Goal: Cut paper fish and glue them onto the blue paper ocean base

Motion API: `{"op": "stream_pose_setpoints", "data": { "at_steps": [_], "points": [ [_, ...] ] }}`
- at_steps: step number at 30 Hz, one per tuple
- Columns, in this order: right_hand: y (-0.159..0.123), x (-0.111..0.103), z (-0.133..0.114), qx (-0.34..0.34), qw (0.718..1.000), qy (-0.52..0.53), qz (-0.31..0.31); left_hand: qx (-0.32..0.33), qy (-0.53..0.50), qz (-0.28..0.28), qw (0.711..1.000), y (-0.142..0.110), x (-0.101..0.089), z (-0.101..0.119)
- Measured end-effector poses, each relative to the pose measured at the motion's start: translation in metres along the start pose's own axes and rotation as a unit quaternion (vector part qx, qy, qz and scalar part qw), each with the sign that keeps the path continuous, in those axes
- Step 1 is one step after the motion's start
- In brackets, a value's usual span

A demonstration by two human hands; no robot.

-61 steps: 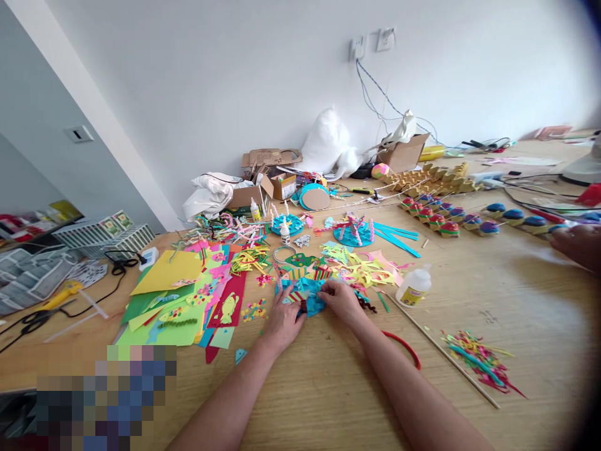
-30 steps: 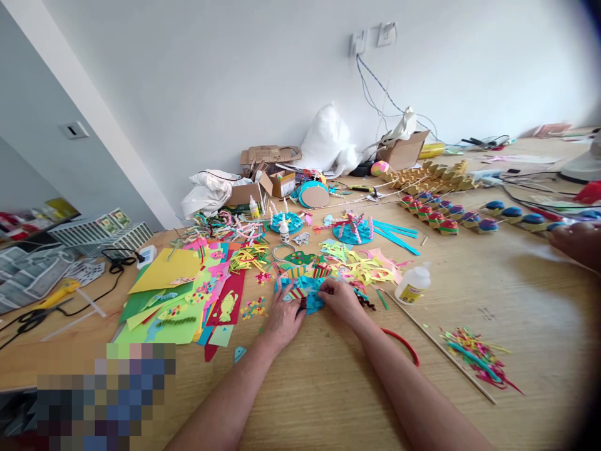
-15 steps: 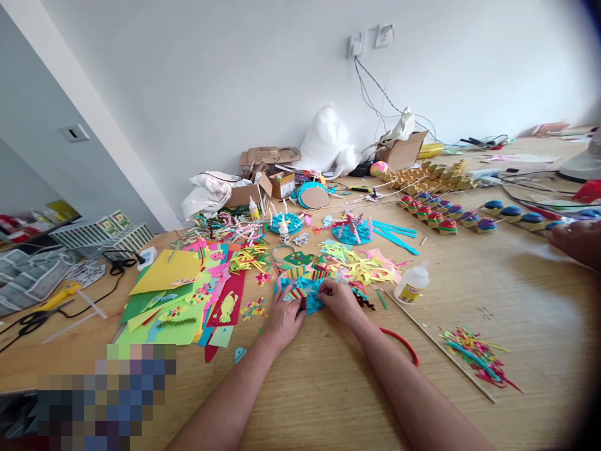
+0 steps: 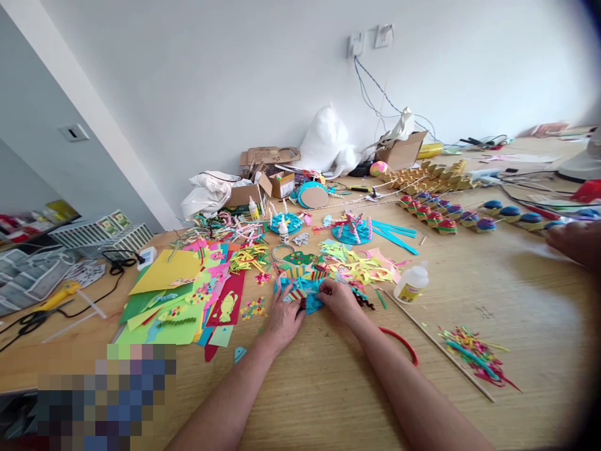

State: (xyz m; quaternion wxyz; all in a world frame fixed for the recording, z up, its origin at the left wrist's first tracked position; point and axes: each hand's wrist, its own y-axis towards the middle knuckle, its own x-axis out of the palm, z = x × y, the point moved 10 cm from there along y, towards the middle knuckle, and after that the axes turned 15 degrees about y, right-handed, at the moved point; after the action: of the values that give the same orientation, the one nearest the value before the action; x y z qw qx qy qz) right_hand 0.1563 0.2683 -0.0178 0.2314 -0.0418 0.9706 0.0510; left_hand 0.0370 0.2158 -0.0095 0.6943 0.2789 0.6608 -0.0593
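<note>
In front of me lies a blue paper craft piece (image 4: 313, 302) with striped paper fish (image 4: 297, 294) on it and a dark brown curl by its near edge. My left hand (image 4: 283, 321) grips its left side, fingers over the edge and thumb near the curl. At the right side, my right hand (image 4: 342, 300) has its fingertips pinched together against the blue surface; whatever is between them is hidden. A green paper shape with dots (image 4: 300, 257) lies just behind. Dark curled pipe cleaners (image 4: 364, 300) lie beside my right hand.
A glue bottle (image 4: 413, 285), wooden stick (image 4: 446, 347) and red pipe cleaner (image 4: 404, 343) lie to the right, with paper scraps (image 4: 474, 357) beyond. Coloured paper sheets (image 4: 162, 282) are stacked left. Blue decorated discs (image 4: 352, 232) stand behind. Another person's hand (image 4: 575, 241) is far right.
Both my hands keep their places on the blue craft piece; my right fingers have shifted only very slightly. The rest of the table looks the same.
</note>
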Motion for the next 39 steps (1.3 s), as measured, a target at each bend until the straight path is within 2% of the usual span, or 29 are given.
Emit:
{"op": "stream_pose_setpoints", "data": {
  "at_steps": [12,39],
  "points": [
    [0.0009,0.0027,0.0034,0.003,1.000,-0.013,-0.006,0.002,-0.011,0.015,1.000,0.0000,-0.0079,0.0030],
    [0.0015,-0.0032,0.0034,0.005,1.000,-0.004,-0.001,-0.007,-0.023,0.010,1.000,0.0004,-0.0091,0.0019]
  ]
}}
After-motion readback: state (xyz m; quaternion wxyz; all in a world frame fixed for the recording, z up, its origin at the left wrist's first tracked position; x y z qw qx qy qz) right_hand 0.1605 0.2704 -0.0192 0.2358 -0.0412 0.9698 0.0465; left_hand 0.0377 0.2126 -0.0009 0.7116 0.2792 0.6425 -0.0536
